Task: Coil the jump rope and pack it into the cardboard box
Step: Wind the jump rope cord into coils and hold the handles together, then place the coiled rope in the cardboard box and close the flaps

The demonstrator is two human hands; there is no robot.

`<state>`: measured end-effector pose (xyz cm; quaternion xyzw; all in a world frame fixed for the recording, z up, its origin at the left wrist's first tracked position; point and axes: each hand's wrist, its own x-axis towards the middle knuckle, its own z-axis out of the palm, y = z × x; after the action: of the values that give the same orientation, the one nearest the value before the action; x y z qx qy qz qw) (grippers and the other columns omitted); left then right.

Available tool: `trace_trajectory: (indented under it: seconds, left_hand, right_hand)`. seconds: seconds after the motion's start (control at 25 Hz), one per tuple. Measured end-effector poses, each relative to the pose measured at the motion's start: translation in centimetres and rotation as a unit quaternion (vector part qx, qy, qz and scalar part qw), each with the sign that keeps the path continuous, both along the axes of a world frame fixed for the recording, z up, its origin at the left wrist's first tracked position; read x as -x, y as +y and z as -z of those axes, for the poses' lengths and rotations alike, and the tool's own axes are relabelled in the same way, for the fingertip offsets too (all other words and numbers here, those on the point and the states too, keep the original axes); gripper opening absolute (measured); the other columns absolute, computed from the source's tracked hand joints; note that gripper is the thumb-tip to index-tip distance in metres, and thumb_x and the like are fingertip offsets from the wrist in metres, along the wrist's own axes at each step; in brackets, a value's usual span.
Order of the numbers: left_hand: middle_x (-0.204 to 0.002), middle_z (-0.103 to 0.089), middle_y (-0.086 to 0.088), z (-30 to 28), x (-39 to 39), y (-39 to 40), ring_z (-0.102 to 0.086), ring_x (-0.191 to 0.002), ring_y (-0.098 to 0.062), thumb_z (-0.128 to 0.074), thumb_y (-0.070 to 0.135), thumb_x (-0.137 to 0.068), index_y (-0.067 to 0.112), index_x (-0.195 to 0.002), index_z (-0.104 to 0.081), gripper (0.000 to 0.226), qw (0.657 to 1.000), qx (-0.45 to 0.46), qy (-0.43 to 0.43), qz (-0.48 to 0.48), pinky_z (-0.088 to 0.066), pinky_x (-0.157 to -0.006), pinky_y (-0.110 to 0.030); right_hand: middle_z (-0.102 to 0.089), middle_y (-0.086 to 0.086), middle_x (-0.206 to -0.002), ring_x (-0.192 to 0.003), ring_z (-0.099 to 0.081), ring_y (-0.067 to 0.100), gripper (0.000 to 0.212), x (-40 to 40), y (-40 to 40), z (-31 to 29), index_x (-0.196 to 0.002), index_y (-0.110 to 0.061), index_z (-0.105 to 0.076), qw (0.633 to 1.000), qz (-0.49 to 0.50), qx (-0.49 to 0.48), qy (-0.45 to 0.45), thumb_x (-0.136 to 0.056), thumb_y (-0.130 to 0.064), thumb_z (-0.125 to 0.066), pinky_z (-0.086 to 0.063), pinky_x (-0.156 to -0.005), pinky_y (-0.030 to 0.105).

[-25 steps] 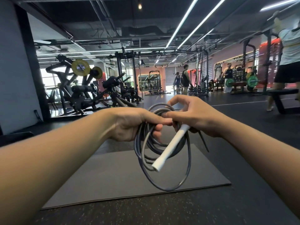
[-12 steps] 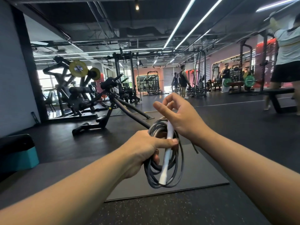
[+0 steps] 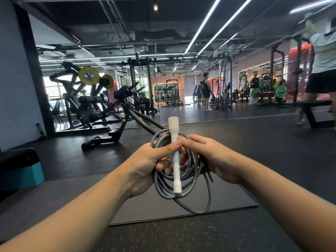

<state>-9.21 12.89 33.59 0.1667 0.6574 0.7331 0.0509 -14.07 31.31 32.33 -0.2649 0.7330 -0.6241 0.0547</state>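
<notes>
A grey jump rope [image 3: 189, 180] is gathered into several loops and held up in front of me. Its white handle [image 3: 175, 151] stands upright across the coil. My left hand [image 3: 149, 166] grips the left side of the coil, with the thumb pressed on the handle. My right hand [image 3: 212, 157] clasps the right side, fingertips meeting the left thumb at the handle. One longer loop hangs lower at the bottom right. No cardboard box is in view.
A dark grey mat [image 3: 163, 210] lies on the black speckled floor below my hands. A teal and black block [image 3: 20, 171] sits at the left. A black exercise machine [image 3: 116, 120] stands ahead on the left. People stand farther back and at the right.
The white handle has swung from hanging down across the coil to standing upright. My right hand has come down from above onto the right side of the coil.
</notes>
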Motion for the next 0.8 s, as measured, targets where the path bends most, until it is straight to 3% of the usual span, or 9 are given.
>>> trace_trajectory:
  seconds: [0.16,0.24,0.32,0.44,0.56,0.68,0.8]
  left_hand:
    - [-0.054,-0.058,0.004,0.6,0.6,-1.1,-0.044,-0.046,-0.012,-0.074,0.021,-0.087,0.007,-0.086,-0.069,0.015,0.993,0.01,0.07,-0.094,-0.041,-0.046,-0.023]
    - [-0.056,-0.061,0.008,1.1,0.6,-2.0,-0.048,-0.046,-0.01,-0.077,0.022,-0.087,0.011,-0.089,-0.069,0.014,0.979,0.034,0.107,-0.17,-0.045,-0.046,-0.025]
    - [-0.07,-0.069,0.008,1.9,0.2,-3.5,-0.057,-0.053,-0.007,-0.08,0.027,-0.084,0.012,-0.104,-0.068,0.028,0.967,0.046,0.112,-0.225,-0.05,-0.052,-0.027]
    - [-0.095,-0.075,0.011,3.4,-1.4,-7.6,-0.068,-0.074,0.003,-0.082,0.038,-0.08,0.021,-0.118,-0.062,0.045,0.952,0.083,0.078,-0.285,-0.052,-0.068,-0.022]
    - [-0.1,-0.076,0.01,3.5,-5.1,-13.4,-0.068,-0.079,0.006,-0.082,0.035,-0.08,0.02,-0.118,-0.062,0.045,0.937,0.061,0.032,-0.343,-0.05,-0.071,-0.017]
    - [-0.104,-0.077,0.007,1.3,-10.6,-19.3,-0.071,-0.091,0.003,-0.082,0.026,-0.082,0.017,-0.116,-0.064,0.04,0.909,0.033,0.005,-0.416,-0.054,-0.076,-0.016]
    - [-0.107,-0.077,0.007,-3.1,-18.3,-25.9,-0.072,-0.098,-0.001,-0.082,0.026,-0.082,0.018,-0.116,-0.066,0.039,0.859,0.032,-0.039,-0.509,-0.056,-0.085,-0.02]
  right_hand:
    - [-0.061,0.01,-0.082,-0.07,-0.062,0.021,0.026,-0.2,-2.1,1.3,-0.1,-0.018,-0.073,0.997,0.012,0.081,-0.003,-0.094,-0.043,-0.068,-0.055,-0.068,0.043]
    - [-0.069,0.013,-0.087,-0.076,-0.065,0.025,0.023,-0.2,-3.9,2.2,-0.106,-0.015,-0.072,0.993,0.014,0.116,0.0,-0.099,-0.036,-0.064,-0.055,-0.07,0.042]
    - [-0.068,0.006,-0.085,-0.079,-0.061,0.021,0.02,-0.4,-5.8,3.1,-0.108,-0.019,-0.071,0.993,0.023,0.115,0.013,-0.101,-0.034,-0.061,-0.05,-0.073,0.041]
    - [-0.064,-0.007,-0.081,-0.078,-0.056,0.012,0.02,-1.0,-10.1,4.1,-0.114,-0.025,-0.07,0.995,0.024,0.09,0.021,-0.101,-0.035,-0.06,-0.045,-0.074,0.035]
    - [-0.062,-0.019,-0.07,-0.071,-0.053,0.006,0.022,-2.9,-16.5,3.6,-0.118,-0.023,-0.067,0.998,-0.024,0.056,-0.018,-0.101,-0.034,-0.06,-0.043,-0.072,0.033]
    - [-0.058,-0.013,-0.07,-0.069,-0.051,0.007,0.02,-6.6,-23.9,1.1,-0.116,-0.019,-0.065,0.993,-0.083,0.036,-0.07,-0.101,-0.032,-0.06,-0.041,-0.07,0.032]
    - [-0.064,-0.012,-0.078,-0.075,-0.057,0.007,0.019,-12.2,-32.6,-2.9,-0.114,-0.022,-0.066,0.977,-0.167,0.015,-0.134,-0.099,-0.033,-0.062,-0.045,-0.076,0.034]
